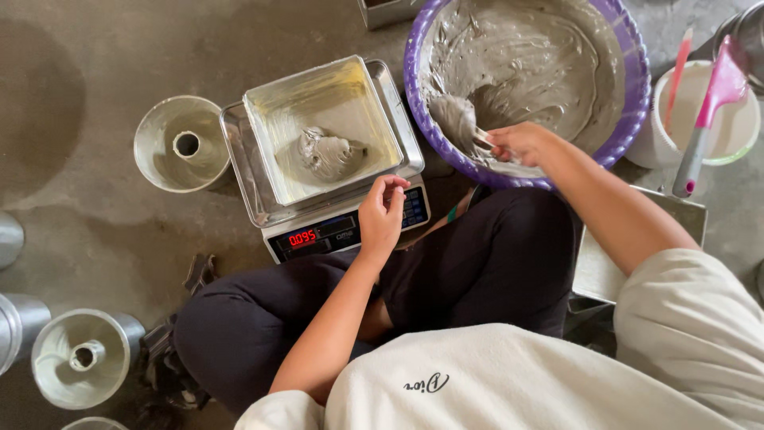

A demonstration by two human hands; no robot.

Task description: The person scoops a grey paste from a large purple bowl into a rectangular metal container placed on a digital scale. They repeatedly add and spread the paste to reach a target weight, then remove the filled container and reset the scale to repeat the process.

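Scooping: right hand (521, 143) grips a spatula (482, 139) handle, blade end loaded with a lump of grey batter (455, 118), inside the purple bowl (633, 103). Bowl walls smeared with the same grey mix.

Left hand (382, 213) holds nothing, fingers loosely curled, resting at the front right corner of the scale (350, 227), just beside its keypad. Red digits lit on the display.

Square tin (322, 131) sits on the scale's steel platter, one dollop of batter (328, 153) near its middle, walls greased.

Person sits cross-legged on the concrete floor (95, 239), dark trousers, white top; scale just ahead of the knees, bowl touching its right rear side.

Ring mould (181, 143) left of the scale, empty. Second ring mould (79, 358) at lower left, more metal tins cut by the left edge.

White tub (740, 131) right of the bowl, holding a pink spatula (708, 119) and a thin pink stick (678, 68).
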